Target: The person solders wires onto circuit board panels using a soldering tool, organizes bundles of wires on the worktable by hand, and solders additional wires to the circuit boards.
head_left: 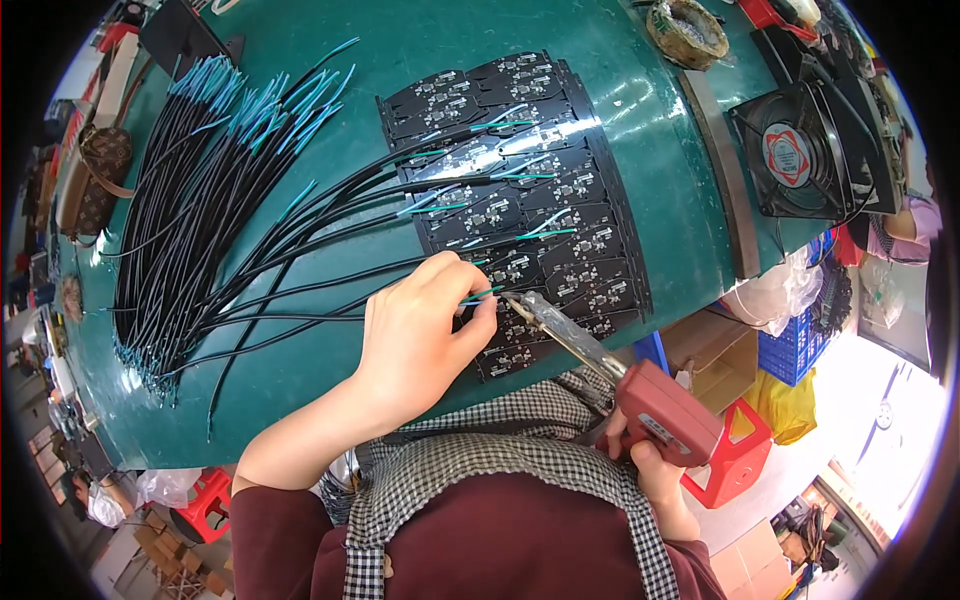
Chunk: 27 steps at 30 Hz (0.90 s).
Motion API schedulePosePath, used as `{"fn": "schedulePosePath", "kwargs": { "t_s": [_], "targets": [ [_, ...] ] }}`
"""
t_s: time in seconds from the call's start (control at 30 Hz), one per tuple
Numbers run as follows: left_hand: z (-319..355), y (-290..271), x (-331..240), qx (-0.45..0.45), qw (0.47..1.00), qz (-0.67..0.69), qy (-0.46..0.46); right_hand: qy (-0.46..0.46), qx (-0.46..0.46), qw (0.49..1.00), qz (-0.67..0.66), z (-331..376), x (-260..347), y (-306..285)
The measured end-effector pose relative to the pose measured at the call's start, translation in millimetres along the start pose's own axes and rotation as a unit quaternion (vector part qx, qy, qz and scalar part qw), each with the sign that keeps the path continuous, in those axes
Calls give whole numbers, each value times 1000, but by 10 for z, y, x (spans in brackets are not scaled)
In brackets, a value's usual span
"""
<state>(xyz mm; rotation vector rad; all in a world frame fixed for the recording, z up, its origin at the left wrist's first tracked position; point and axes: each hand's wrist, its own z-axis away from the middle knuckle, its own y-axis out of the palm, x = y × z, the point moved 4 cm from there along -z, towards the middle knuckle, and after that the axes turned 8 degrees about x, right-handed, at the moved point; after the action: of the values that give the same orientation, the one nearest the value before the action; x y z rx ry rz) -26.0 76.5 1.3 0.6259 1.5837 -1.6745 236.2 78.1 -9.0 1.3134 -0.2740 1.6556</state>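
My left hand [415, 325] pinches a thin black cable [330, 318] near its stripped green and blue wire ends, over the near part of a black circuit board panel [620, 245]. In my right hand [652, 468] is a red soldering gun [668, 412], its fingers wrapped round the body at the table's near edge. The gun's metal tip points left and reaches the board right beside the pinched wire ends; whether they touch is too small to tell. Several other black cables lie across the panel with their coloured ends on the small boards.
A thick bundle of black cables [165, 240] with blue ends covers the table's left side. At the right stand a metal bar [722, 180], a black fan [795, 150] and a round tin [686, 35]. Below the right edge is a red stool [735, 455].
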Motion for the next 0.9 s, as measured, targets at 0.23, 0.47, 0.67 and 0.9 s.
{"fn": "schedulePosePath", "kwargs": {
  "t_s": [0.23,0.47,0.67,0.9],
  "targets": [
    [-3,11,3,-9,1000,-13,12,-34,21,925,378,118,-115,-165],
    [1,18,-8,-14,1000,-21,9,-23,-31,990,134,121,-67,-78],
    [12,-4,-20,6,999,-39,-5,-51,-4,998,21,156,7,-20],
    [94,-106,-8,34,991,129,15,-43,-31,998,26,177,64,-6]
  ]
}}
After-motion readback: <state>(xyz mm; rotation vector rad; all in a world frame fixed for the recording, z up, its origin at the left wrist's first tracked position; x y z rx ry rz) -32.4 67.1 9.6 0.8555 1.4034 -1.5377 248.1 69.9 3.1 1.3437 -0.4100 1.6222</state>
